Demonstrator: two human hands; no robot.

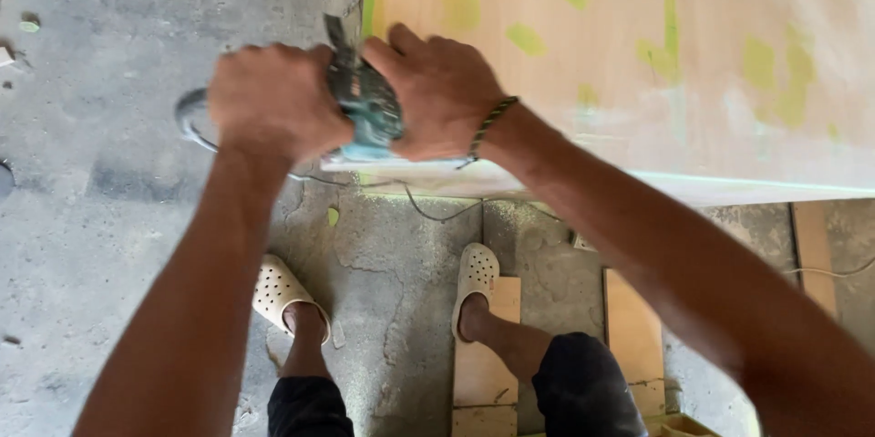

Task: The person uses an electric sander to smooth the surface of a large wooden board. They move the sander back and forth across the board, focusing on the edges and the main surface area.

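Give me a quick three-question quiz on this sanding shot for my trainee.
1. True or false: both hands grip the power tool.
2. Which wrist wears the braided bracelet? A) left B) right
3. What colour are the filler patches on the wooden panel?

Key: 1. True: the left hand and right hand are both on it. 2. B. 3. Yellow-green.

Dusty cracked concrete floor (109, 218), scattered wooden offcuts (633, 328), soft daylight.
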